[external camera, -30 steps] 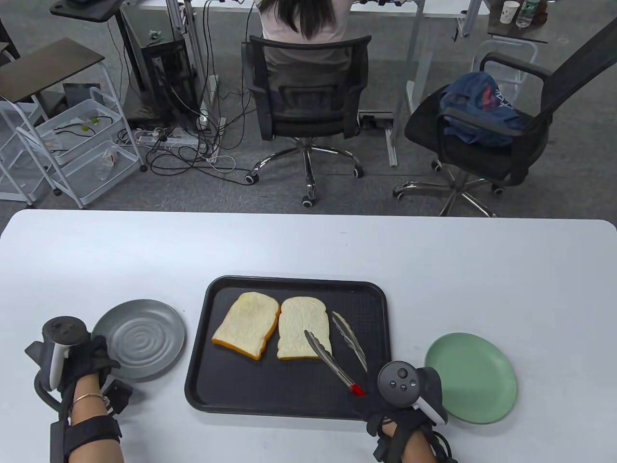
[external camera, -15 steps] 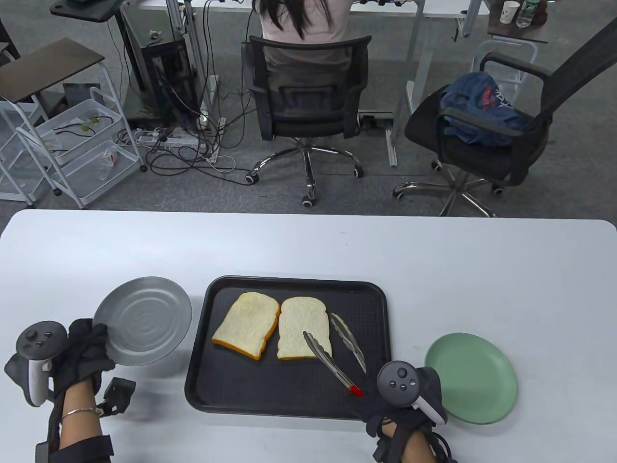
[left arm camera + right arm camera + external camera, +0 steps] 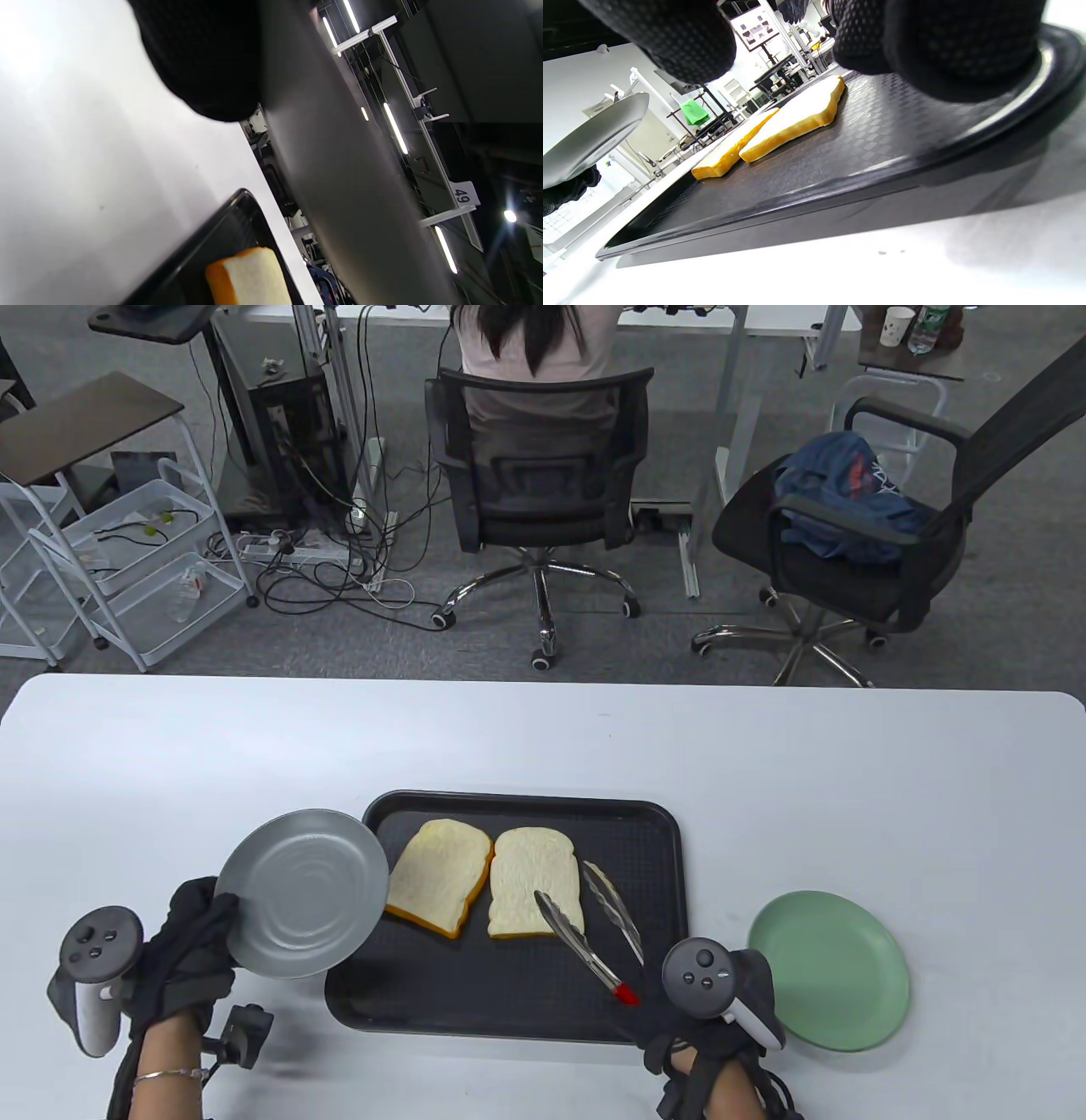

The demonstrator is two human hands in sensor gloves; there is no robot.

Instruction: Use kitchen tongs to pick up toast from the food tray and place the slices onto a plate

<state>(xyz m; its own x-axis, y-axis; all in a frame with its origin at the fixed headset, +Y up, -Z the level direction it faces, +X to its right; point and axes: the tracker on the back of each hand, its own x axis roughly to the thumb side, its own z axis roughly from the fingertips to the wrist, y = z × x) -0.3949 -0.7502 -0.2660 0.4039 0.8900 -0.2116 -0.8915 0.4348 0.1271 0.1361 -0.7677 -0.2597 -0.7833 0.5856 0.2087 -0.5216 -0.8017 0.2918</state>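
Two toast slices lie side by side on the black food tray (image 3: pixel 509 993): the left slice (image 3: pixel 439 875) and the right slice (image 3: pixel 533 875). My left hand (image 3: pixel 191 937) grips the rim of a grey metal plate (image 3: pixel 303 892) and holds it tilted in the air, overlapping the tray's left edge. In the left wrist view the grey plate's underside (image 3: pixel 339 169) fills the frame above a toast corner (image 3: pixel 250 277). My right hand (image 3: pixel 670 1035) holds the tongs (image 3: pixel 585 937) by their red-tipped end at the tray's near right corner. The tongs' arms are spread, with one arm over the right slice's edge.
A green plate (image 3: pixel 830 970) sits on the white table (image 3: pixel 543 738) to the right of the tray, beside my right hand. Beyond the table's far edge stand office chairs, a seated person and a wire cart.
My left hand has lifted the grey plate off the table and carried it right, up to the tray's left edge. My right hand and the tongs have barely moved.
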